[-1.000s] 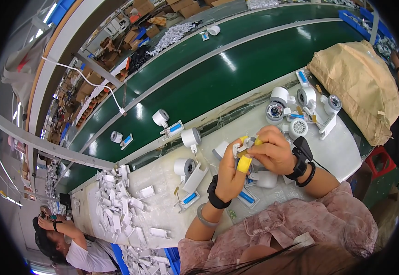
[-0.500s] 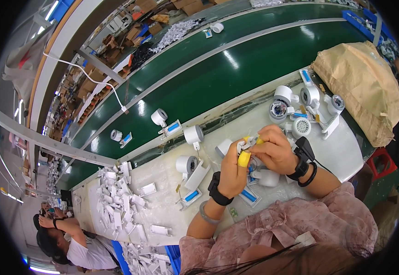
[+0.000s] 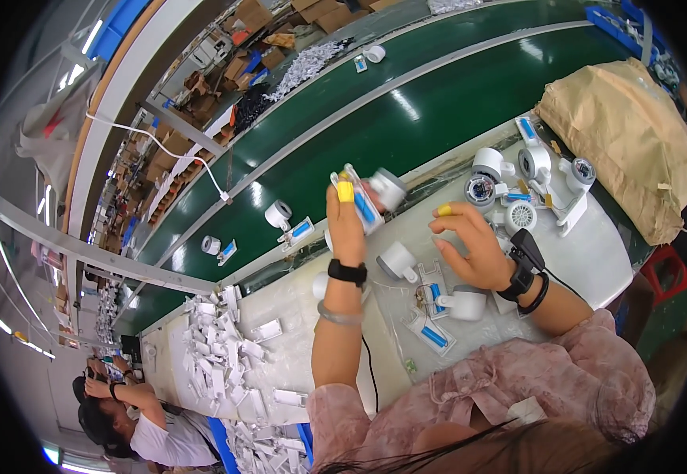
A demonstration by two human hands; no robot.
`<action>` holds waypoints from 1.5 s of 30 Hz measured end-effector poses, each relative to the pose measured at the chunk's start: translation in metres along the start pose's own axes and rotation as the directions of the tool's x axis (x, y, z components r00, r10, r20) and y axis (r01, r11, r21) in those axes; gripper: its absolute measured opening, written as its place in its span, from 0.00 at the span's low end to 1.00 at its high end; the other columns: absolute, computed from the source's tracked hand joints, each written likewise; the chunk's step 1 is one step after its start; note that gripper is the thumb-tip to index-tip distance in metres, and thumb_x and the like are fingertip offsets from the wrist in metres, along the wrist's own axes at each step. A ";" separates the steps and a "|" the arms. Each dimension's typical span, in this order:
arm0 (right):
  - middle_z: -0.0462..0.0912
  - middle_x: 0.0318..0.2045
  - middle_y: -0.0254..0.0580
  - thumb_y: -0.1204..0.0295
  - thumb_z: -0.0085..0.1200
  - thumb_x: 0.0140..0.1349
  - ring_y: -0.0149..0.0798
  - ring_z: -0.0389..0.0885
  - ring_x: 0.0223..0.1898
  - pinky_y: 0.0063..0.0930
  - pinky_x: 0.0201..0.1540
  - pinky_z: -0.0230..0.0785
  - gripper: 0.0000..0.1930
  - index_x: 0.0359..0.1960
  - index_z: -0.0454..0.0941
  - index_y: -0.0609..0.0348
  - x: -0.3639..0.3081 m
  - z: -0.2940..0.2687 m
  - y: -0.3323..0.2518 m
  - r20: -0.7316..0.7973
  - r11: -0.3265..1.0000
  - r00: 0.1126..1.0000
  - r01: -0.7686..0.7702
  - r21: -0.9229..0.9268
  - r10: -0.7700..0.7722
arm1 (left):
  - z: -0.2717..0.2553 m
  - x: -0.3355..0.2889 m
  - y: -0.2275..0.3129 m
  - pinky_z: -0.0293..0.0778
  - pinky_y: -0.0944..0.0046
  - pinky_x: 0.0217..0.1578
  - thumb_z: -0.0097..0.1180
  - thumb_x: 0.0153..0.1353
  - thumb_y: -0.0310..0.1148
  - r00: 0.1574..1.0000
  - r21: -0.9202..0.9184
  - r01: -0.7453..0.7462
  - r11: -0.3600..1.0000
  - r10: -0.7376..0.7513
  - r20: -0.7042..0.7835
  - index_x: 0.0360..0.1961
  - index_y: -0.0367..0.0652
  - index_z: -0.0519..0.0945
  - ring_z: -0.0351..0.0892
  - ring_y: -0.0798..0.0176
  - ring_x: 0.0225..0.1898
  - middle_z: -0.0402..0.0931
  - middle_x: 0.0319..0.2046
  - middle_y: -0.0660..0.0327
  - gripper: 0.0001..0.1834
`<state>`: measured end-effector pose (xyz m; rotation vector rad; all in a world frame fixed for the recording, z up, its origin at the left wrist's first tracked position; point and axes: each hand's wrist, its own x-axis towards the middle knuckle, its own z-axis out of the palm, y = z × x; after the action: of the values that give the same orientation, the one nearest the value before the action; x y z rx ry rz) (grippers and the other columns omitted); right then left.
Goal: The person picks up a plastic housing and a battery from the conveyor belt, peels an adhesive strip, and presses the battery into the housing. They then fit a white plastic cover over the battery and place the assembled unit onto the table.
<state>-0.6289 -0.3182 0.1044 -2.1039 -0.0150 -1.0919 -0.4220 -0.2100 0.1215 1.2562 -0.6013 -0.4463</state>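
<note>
My left hand [image 3: 348, 225] reaches to the bench's far edge by the conveyor, its fingers closed around a white spotlight. This spotlight [image 3: 388, 189] has a round head and an open narrow housing with a blue insert; it is slightly blurred. Yellow tape wraps a finger of that hand. My right hand [image 3: 470, 246] hovers over the bench, fingers apart and holding nothing, with yellow tape on a fingertip. Below it lie another spotlight head [image 3: 463, 302] and open housings with blue inserts [image 3: 433, 336]. A further white head [image 3: 396, 261] rests between my hands. My left forearm partly hides more heads.
White plastic housings [image 3: 221, 347] are heaped on the left of the bench, with more in a blue bin [image 3: 305, 438]. Spotlights [image 3: 534, 163] cluster at right beside a brown paper sack [image 3: 620, 150]. A green conveyor [image 3: 438, 110] carries several spotlights. A co-worker [image 3: 158, 426] sits at lower left.
My hands were together over the bench, fingers at a small white part. Now they are apart: the left has moved up and left to the conveyor side with a spotlight, and the right has opened.
</note>
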 end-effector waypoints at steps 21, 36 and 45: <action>0.82 0.29 0.46 0.43 0.55 0.54 0.49 0.81 0.33 0.44 0.32 0.69 0.24 0.32 0.79 0.52 -0.004 -0.003 -0.005 0.902 0.983 0.408 -0.164 -0.081 0.143 | -0.010 -0.151 -0.006 0.73 0.56 0.38 0.55 0.57 0.36 0.869 0.897 -0.200 0.395 -0.352 0.349 0.44 0.42 0.75 0.77 0.49 0.38 0.75 0.38 0.54 0.15; 0.78 0.26 0.29 0.67 0.57 0.62 0.23 0.73 0.25 0.18 0.37 0.66 0.10 0.35 0.78 0.62 0.005 -0.014 0.013 0.820 0.487 0.562 -0.749 0.450 0.107 | -0.010 -0.148 -0.005 0.67 0.59 0.53 0.54 0.61 0.28 0.939 0.570 -0.199 0.797 -0.012 0.344 0.63 0.36 0.61 0.71 0.56 0.54 0.71 0.52 0.52 0.30; 0.75 0.21 0.28 0.68 0.55 0.65 0.18 0.67 0.17 0.14 0.20 0.60 0.12 0.40 0.79 0.66 0.009 -0.026 0.001 0.863 0.405 0.502 -0.801 0.440 0.055 | 0.012 -0.120 0.006 0.62 0.61 0.60 0.65 0.54 0.30 0.814 0.323 0.072 0.944 -0.243 0.528 0.67 0.37 0.56 0.68 0.62 0.58 0.69 0.57 0.57 0.42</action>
<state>-0.6405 -0.3382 0.1195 -1.3085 -0.2457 0.2858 -0.5216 -0.1432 0.1084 1.4661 -1.0998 -0.9171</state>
